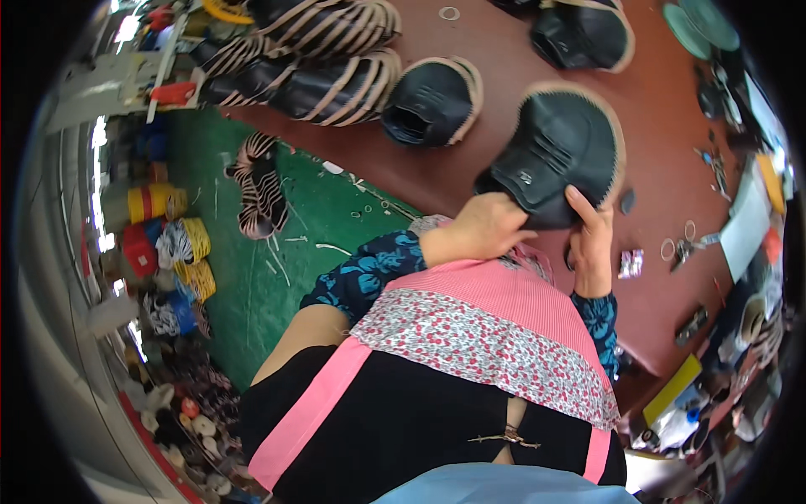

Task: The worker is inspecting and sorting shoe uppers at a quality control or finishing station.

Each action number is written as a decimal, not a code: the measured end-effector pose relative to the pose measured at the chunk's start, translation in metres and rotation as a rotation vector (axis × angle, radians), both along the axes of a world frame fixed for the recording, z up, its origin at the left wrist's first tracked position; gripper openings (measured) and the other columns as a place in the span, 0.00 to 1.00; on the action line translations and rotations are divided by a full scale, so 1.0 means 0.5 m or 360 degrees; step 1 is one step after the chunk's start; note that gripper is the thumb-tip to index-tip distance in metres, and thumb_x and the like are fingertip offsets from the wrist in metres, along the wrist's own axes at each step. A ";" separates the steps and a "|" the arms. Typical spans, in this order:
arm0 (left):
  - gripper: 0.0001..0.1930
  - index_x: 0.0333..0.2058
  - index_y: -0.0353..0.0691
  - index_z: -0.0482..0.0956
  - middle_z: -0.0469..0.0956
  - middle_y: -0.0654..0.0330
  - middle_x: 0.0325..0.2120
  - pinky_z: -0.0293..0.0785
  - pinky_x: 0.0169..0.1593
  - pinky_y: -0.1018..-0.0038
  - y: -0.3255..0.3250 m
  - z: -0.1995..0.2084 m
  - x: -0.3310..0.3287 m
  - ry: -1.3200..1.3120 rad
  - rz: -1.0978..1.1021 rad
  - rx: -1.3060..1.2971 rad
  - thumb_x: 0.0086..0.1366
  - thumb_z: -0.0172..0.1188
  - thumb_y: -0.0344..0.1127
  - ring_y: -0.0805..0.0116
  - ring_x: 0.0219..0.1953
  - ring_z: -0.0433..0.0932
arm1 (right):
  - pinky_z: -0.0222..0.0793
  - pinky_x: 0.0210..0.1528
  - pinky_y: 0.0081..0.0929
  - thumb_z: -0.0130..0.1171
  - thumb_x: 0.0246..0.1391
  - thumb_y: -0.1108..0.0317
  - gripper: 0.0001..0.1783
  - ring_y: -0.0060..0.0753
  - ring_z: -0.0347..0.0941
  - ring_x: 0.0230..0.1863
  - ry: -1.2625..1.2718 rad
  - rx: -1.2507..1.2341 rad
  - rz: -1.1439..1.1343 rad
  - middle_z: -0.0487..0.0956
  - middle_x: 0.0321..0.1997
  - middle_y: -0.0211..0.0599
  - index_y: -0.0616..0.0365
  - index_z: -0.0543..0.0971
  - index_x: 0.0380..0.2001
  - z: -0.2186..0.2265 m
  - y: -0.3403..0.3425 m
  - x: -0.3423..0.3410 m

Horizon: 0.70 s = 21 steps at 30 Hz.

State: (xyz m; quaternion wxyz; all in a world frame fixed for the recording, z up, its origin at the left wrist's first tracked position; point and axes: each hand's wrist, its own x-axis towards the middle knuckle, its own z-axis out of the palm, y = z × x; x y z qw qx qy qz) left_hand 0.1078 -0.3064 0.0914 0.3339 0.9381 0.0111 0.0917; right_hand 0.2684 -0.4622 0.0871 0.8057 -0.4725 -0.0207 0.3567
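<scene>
A black leather shoe upper [571,122] with a tan, jagged edge is held up in front of me, over the near side of the red-brown table. My right hand [593,231] grips its lower right side, thumb on the leather and the other fingers mostly behind. At the upper's lower left end, my left hand [487,225] is closed with curled fingers against the leather, some of them out of sight. I cannot make out whether that hand pinches the upper or something small at its edge.
Another black upper [432,101] lies left on the red-brown table [495,42], beside stacks of nested uppers [336,88]. More uppers [583,35] sit at the far edge. Small scissors [684,250] and a small packet [630,264] lie right. A striped bundle [262,185] is on the green floor [227,294].
</scene>
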 end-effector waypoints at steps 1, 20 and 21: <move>0.16 0.38 0.35 0.83 0.84 0.48 0.36 0.82 0.45 0.54 0.003 0.007 0.004 -0.0076 -0.0015 -0.0010 0.63 0.74 0.42 0.46 0.40 0.85 | 0.74 0.71 0.36 0.67 0.61 0.83 0.37 0.35 0.77 0.67 0.0044 0.0005 -0.0014 0.80 0.67 0.40 0.60 0.71 0.73 -0.021 -0.003 0.002; 0.23 0.50 0.36 0.79 0.84 0.48 0.38 0.81 0.48 0.49 0.435 -0.124 -0.101 0.0697 0.0416 0.0733 0.60 0.77 0.36 0.38 0.44 0.83 | 0.74 0.48 0.19 0.62 0.76 0.68 0.14 0.19 0.79 0.47 -0.0200 -0.0933 -0.0279 0.86 0.48 0.31 0.64 0.85 0.57 -0.241 -0.013 -0.001; 0.21 0.47 0.36 0.80 0.84 0.45 0.37 0.81 0.47 0.47 0.457 -0.115 -0.099 0.0717 0.0531 0.0694 0.59 0.78 0.37 0.35 0.44 0.82 | 0.74 0.50 0.19 0.61 0.76 0.68 0.13 0.19 0.80 0.48 -0.0273 -0.0891 -0.0266 0.86 0.48 0.31 0.64 0.85 0.56 -0.231 0.007 -0.006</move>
